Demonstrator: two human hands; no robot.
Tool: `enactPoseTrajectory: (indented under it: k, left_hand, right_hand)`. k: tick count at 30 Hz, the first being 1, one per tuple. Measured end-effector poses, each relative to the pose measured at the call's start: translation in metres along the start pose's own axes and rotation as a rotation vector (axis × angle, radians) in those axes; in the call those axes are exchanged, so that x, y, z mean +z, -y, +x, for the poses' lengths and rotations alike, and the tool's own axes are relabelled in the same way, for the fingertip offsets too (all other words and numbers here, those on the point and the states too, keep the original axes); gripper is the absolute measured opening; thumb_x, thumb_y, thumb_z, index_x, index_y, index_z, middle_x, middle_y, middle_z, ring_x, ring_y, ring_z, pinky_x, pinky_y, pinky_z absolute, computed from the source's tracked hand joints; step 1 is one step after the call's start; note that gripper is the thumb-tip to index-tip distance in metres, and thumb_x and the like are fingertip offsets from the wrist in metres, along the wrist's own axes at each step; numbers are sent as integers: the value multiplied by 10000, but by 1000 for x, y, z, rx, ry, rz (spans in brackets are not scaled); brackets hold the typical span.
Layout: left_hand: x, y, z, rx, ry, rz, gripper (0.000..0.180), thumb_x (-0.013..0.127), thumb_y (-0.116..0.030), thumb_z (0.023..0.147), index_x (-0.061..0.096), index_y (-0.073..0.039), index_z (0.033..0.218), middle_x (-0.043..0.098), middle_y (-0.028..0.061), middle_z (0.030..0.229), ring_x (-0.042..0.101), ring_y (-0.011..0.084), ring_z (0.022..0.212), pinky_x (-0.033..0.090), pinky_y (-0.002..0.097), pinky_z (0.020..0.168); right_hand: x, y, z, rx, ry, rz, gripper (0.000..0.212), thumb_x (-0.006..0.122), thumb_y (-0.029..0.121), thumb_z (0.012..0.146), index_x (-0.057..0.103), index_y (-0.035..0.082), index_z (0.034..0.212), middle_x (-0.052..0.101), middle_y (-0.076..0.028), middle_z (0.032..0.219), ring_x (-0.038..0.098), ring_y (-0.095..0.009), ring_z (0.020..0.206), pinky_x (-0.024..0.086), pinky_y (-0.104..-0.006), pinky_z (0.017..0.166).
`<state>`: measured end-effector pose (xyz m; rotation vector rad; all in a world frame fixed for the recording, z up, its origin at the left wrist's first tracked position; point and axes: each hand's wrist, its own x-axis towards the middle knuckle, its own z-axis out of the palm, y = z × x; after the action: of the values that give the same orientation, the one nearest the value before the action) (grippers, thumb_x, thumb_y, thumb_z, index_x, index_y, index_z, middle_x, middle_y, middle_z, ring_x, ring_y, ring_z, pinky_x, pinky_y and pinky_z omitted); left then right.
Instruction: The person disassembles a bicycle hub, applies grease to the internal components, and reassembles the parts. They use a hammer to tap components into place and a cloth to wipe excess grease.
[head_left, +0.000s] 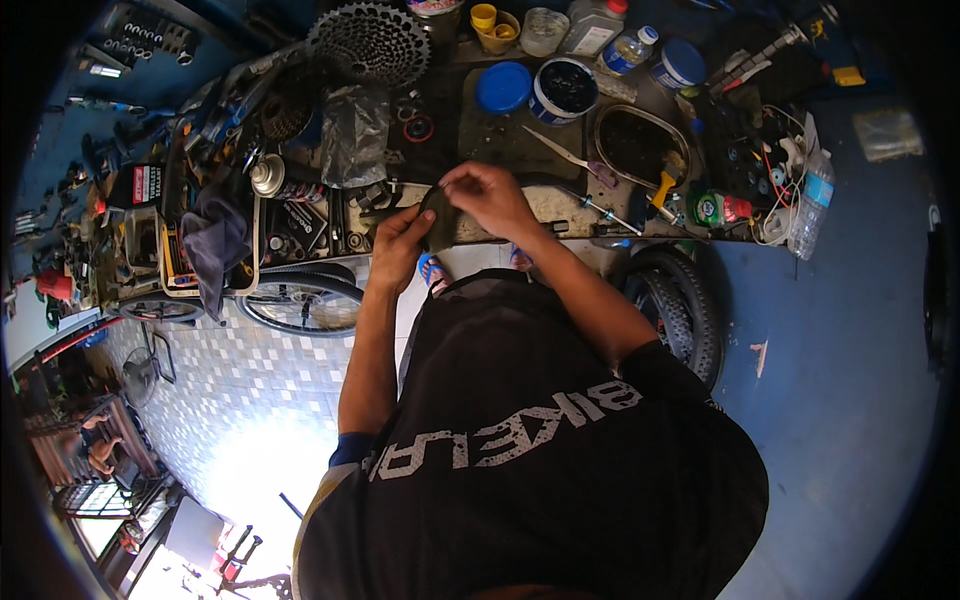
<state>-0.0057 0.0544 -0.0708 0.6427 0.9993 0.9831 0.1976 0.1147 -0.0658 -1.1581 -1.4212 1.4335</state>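
The left hand (402,240) is pinching the left edge of a dark cloth (438,224), its thumb lying on top. Its forearm (368,350) is rising nearly straight from below, beside the torso. The cloth is hanging between the two hands, at the near edge of the tabletop (550,205), its long axis running roughly away from the body. The left hand is sitting nearer, already in contact. The right hand (488,197) is lying just to the right of the cloth's far end, its fingers curling toward it; whether they are gripping it, I cannot tell. Its forearm is slanting in from the lower right, wrist bending leftward.
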Motion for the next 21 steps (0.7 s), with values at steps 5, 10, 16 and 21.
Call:
enactPoseTrajectory:
  k: [5,10,16,21]
  left_hand:
    - [-5,5,3,44,-122,-239,244,640,-104,1063,723,29,1250,769,86,1166,718,162,1032,554,312,941]
    - [-12,-3,3,68,-181,-423,222,613,-83,1060,705,26,1231,751,126,1219,719,253,1129,554,418,1046]
    - [-9,-14,5,91,-136,-433,251,589,-82,1056,660,12,1278,732,115,1251,707,242,1156,564,414,1028]
    - [-8,-14,4,102,-129,-457,203,589,-81,1058,669,-8,1229,732,110,1230,707,237,1144,558,410,1038]
  right_hand:
    - [-36,-14,13,-105,-229,-645,169,726,130,913,760,139,1077,743,-85,1028,743,-280,922,595,-410,773]
    - [-58,-28,23,-239,-99,-1105,217,695,172,919,755,184,1127,705,-107,1090,728,-346,982,603,-472,815]
    - [-64,-31,25,-214,-24,-1128,208,686,163,918,708,122,1120,704,-111,1072,721,-331,959,594,-474,790]
    - [-83,-24,23,-231,-207,-995,243,749,143,870,675,107,1099,693,-121,1034,714,-352,951,588,-479,792]
